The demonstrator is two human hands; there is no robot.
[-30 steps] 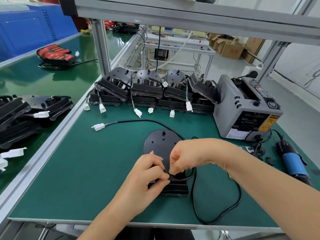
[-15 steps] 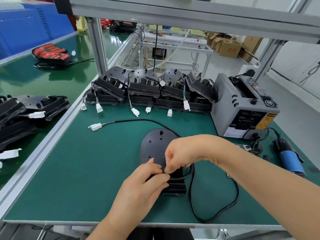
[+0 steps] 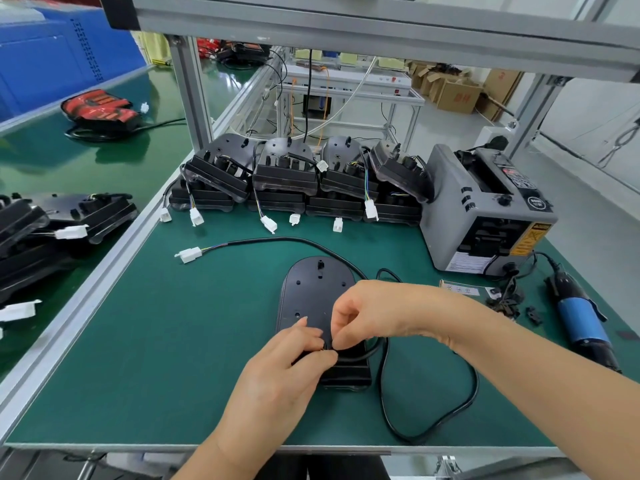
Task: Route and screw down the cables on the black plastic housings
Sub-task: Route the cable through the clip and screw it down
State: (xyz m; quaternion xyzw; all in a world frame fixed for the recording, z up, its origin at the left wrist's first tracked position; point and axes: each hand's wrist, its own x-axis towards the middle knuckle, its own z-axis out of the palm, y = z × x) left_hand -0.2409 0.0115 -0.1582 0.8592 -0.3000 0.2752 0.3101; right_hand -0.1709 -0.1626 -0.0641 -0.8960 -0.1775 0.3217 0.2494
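- The matte green bench mat (image 3: 173, 358) lies flat inside a ribbed aluminium rim (image 3: 86, 299), which runs away on the left.
- Near and right of centre, a smooth black cable (image 3: 474, 393) makes a wide loop on the mat, then leads in under the hands.
- The left hand (image 3: 280, 372) comes from the near edge, thumb and fingertips curled and pinching the black cable.
- The right hand (image 3: 374, 313) reaches in from the right, its curled fingertips pinching the same spot.
- The black plastic housing (image 3: 308, 292) lies flat at mid-bench beneath both hands. Its long axis runs near to far, with the rounded end far and the blocky, squared end near.
- The cable curves on far-left to a white plastic connector (image 3: 189, 254).
- At right lies a blue-and-black electric screwdriver (image 3: 578, 320).
- Farther off is a boxy grey machine (image 3: 485, 209), with a row of stacked black housings (image 3: 284, 174) to its left.
- Beyond the bench, brown cardboard boxes (image 3: 457, 93) sit on a pale glossy floor.
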